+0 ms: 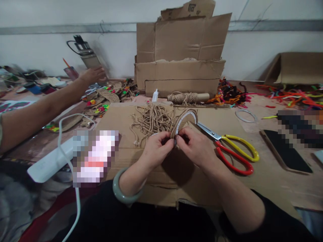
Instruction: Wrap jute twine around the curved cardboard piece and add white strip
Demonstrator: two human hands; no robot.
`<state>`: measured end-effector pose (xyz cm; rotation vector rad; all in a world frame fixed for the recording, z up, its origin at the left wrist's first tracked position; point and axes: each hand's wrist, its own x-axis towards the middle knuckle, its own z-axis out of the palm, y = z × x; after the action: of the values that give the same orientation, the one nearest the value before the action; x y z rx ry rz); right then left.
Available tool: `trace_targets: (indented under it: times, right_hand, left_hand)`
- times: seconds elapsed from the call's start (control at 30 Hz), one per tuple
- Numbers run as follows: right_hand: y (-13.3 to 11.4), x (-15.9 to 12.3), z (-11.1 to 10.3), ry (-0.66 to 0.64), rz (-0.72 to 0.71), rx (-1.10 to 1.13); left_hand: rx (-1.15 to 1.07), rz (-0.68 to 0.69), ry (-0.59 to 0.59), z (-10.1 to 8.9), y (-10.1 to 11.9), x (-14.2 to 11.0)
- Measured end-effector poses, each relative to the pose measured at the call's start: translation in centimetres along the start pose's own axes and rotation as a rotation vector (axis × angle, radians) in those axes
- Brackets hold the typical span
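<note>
My left hand (156,148) and my right hand (196,147) meet over a cardboard sheet (121,126), fingertips pinched on the near end of a curved cardboard piece (186,123). Brown twine runs along its outer edge, with a white band just inside. What lies right between the fingertips is hidden. Beyond my left hand is a loose heap of cut twine (153,119). Scissors (215,135) with one yellow and one red handle rest just right of my right hand, blades toward the piece. A white squeeze bottle (155,95) stands behind the heap.
A cardboard box (179,43) stands against the wall, a twine roll (184,98) before it. Another person's arm (52,101) reaches in from the left by a bottle (91,59). A white power strip (45,164) lies left, a dark phone (285,151) right.
</note>
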<state>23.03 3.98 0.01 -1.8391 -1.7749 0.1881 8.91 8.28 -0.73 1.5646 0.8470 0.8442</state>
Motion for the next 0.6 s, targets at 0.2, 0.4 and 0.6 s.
trace_targets:
  times: [0.2, 0.4, 0.6]
  right_hand:
    - [0.13, 0.00, 0.15, -0.019, -0.015, -0.007]
    - [0.10, 0.06, 0.11, 0.001, -0.028, -0.028]
    - [-0.03, 0.24, -0.09, 0.001, -0.012, 0.069]
  left_hand:
    - [0.018, -0.012, -0.001, -0.01, -0.16, 0.02]
    - [-0.030, -0.035, 0.004, 0.02, -0.33, 0.19]
    - [-0.098, -0.079, 0.019, 0.07, -0.18, 0.20]
